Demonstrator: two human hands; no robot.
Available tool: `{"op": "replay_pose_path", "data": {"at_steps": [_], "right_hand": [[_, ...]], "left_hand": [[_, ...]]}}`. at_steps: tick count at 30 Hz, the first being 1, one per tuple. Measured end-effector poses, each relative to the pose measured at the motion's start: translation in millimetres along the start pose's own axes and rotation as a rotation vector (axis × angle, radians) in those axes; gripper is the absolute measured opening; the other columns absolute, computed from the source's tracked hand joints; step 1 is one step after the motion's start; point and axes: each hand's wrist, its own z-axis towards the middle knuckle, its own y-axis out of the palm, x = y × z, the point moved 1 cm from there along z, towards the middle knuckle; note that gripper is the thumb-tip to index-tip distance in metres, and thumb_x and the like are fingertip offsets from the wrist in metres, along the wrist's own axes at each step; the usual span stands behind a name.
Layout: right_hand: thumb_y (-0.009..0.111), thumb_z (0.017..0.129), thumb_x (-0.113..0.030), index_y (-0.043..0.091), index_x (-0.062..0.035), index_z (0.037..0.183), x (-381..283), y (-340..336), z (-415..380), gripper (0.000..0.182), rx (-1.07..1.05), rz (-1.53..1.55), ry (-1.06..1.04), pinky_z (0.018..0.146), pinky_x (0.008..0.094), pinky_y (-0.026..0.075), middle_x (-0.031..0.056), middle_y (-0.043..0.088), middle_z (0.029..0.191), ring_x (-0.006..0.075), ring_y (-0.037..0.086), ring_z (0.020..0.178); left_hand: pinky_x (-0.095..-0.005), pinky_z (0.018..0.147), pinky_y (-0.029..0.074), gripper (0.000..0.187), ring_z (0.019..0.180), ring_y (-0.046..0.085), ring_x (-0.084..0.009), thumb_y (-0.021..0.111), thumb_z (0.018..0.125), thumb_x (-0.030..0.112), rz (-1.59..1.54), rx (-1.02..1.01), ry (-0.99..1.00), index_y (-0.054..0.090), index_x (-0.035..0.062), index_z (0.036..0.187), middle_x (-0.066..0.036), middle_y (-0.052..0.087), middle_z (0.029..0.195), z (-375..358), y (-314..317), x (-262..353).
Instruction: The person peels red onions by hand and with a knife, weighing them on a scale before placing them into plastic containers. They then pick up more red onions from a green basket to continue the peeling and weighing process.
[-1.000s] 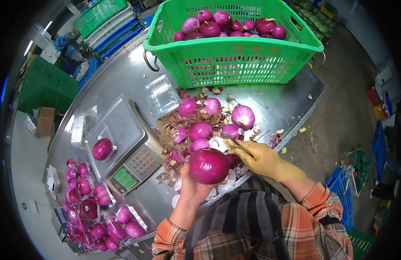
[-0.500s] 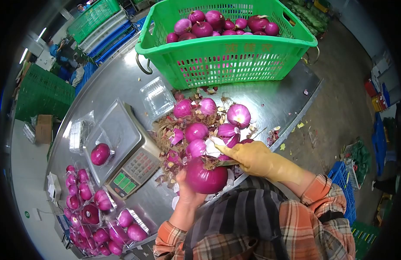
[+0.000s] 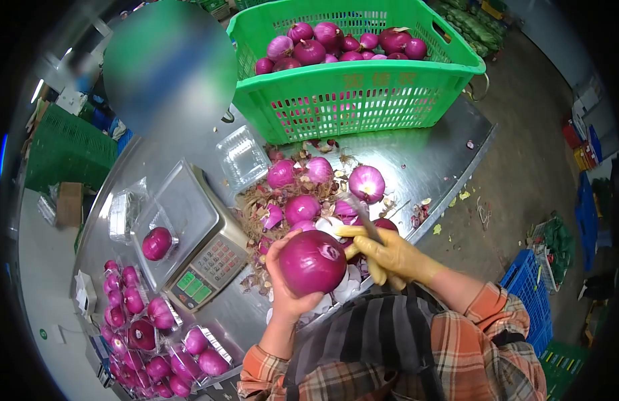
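- The large red onion (image 3: 313,267) sits near the table's near edge, cupped from the left and below by the bare left hand (image 3: 286,292), fingers and thumb wrapped round it.
- The gloved right hand (image 3: 393,257) is closed round a slim, knife-like tool (image 3: 368,222); the hands are apart, though I cannot tell whether a gloved finger touches the onion.
- That left grip looks sound: its fingers lie away from the pale stub (image 3: 331,251), which faces right toward the glove.
- The tool points far and left, over the loose onions (image 3: 302,209); its tip is blurred. Any stroke is best short and turned away from the bare thumb.
- Working above the dry skins and roots (image 3: 261,202) seems wise, so scraps land there rather than on the scale (image 3: 212,257) at left.
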Motion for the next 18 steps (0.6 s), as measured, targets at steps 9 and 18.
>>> {"op": "replay_pose_path", "data": {"at_steps": [9, 18], "right_hand": [[0.069, 0.083, -0.04, 0.037, -0.0154, 0.143, -2, 26, 3, 0.072, 0.055, 0.037, -0.231, 0.05, 0.0206, 0.046, 0.0076, 0.059, 0.111, 0.006, 0.052, 0.06], [0.069, 0.086, -0.026, 0.055, -0.0131, 0.13, 7, 39, 13, 0.047, 0.1, 0.151, -0.256, 0.046, 0.017, 0.04, -0.0041, 0.057, 0.067, 0.0023, 0.051, 0.053]], "left_hand": [[-0.0392, 0.103, 0.038, 0.092, 0.123, 0.045, -0.0266, 0.081, 0.064, 0.01, 0.175, 0.044, -0.097, 0.028, 0.0083, 0.139, -0.014, 0.038, 0.137, -2, 22, 11], [-0.0508, 0.077, 0.053, 0.053, 0.098, 0.062, -0.0319, 0.03, 0.095, 0.046, -0.614, 0.392, -0.653, 0.05, 0.0064, 0.124, -0.015, 0.061, 0.114, -13, 13, -2]]}}
